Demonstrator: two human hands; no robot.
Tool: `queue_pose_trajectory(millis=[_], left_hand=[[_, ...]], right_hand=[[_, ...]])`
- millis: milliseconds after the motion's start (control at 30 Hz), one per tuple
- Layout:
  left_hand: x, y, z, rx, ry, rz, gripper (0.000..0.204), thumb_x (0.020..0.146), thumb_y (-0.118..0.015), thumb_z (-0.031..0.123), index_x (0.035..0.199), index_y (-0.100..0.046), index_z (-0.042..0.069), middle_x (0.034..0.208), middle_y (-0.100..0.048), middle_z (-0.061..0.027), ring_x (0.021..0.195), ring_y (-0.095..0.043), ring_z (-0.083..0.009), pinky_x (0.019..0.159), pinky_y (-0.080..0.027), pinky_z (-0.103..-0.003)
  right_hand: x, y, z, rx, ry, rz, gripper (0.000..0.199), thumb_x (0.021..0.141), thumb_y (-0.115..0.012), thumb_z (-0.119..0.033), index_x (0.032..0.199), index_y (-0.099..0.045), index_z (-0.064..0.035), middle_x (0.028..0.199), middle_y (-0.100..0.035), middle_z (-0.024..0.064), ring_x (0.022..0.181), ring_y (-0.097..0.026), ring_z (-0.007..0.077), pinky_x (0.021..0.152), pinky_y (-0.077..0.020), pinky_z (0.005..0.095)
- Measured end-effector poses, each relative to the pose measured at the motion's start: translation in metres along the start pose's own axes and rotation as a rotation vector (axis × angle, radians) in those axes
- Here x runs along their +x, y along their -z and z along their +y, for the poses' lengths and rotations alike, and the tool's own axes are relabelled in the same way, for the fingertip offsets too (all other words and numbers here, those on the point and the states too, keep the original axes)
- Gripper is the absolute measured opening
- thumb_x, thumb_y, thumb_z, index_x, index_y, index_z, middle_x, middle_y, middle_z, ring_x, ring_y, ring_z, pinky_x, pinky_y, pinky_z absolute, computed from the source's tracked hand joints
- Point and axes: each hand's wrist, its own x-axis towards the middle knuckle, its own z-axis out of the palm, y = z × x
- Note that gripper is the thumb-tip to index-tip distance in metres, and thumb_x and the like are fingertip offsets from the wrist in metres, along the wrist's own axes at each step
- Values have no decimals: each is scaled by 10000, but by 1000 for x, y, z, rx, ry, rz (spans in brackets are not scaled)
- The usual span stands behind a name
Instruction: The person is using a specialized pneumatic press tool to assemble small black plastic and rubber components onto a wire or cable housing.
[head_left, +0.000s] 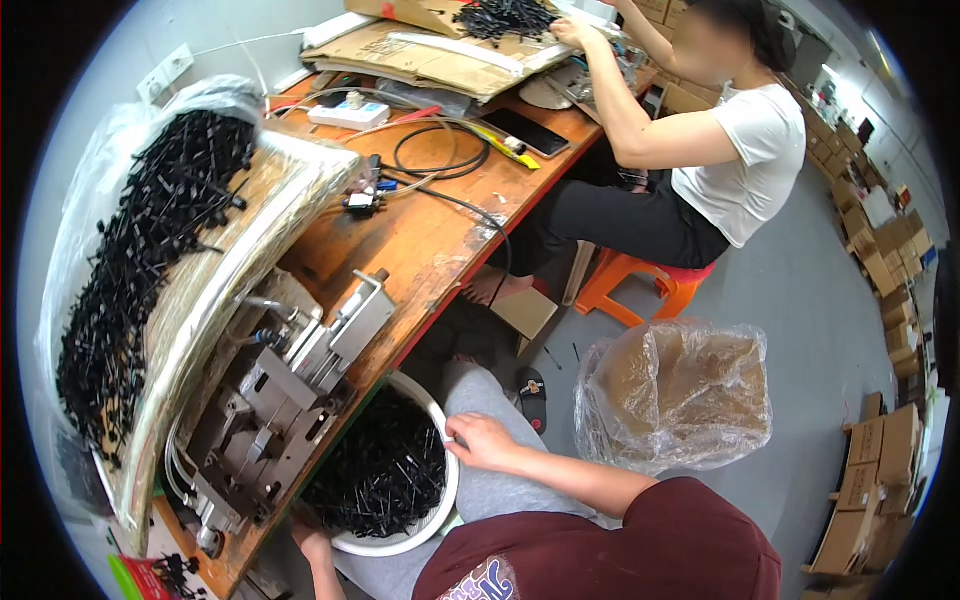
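Observation:
A round white basket [447,495] full of thin black plastic pieces [385,470] rests on my lap, partly under the table edge. My right hand [482,442] is closed over the basket's right rim, fingers curled at the edge. On the opposite, near-left side, my left hand [314,543] holds the basket's edge; its fingertips are partly hidden in shadow. Left of the basket, a metal fixture [270,420] with clamps and air tubes is mounted on the wooden table [420,240]. Behind it, a plastic-lined cardboard tray [265,215] bears a heap of similar black pieces [140,260].
Across the table a co-worker [745,150] sits on an orange stool [640,285], hands raised near flattened cardboard [430,60]. A phone [525,132], cables and a power strip [348,113] lie on the table. A plastic-lined box [680,390] stands on the floor at right.

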Motion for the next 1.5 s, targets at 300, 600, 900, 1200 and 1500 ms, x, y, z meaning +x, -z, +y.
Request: queue_pose_trajectory(millis=[300,600,900,1200,1500], left_hand=[[25,-17,-47,-160,-141,41,422,983,-462,291,1224,-543,-44,1179,-586,-302,1121,-566,-421,913,-456,-436],[36,-26,-82,-209,34,-199,613,993,-451,312,1495,-228,41,1487,-347,-226,1322,-433,-288,1069,-354,-352],[36,-42,-95,-214,3,-191,598,978,-453,342,1462,-281,36,1480,-345,-233,1329,-407,-357,1070,-365,-444],[8,-31,-84,-529,408,-220,603,982,-461,234,1518,-211,114,1372,-493,-159,981,-622,-230,647,-535,-312],[4,-41,-126,-326,390,-97,562,978,-396,165,1512,-228,111,1439,-419,-162,1113,-574,-277,740,-539,-337]], right_hand=[[17,-6,-2,15,-80,-25,178,820,-658,-193,855,-547,-58,825,-561,103,767,-606,318,647,-491,442],[19,-8,-2,-154,-20,-92,220,791,-655,-158,952,-596,-20,934,-573,136,873,-622,322,739,-529,429],[17,-8,3,-136,-62,-128,209,797,-660,-183,921,-601,-26,930,-580,145,873,-621,331,734,-521,439],[57,70,-9,217,-139,-70,485,866,-648,-389,557,-566,-24,504,-513,129,444,-505,235,484,-398,391],[59,192,-46,850,-6,866,439,941,-595,-170,530,-501,-49,523,-481,-6,489,-420,50,474,-315,234]])
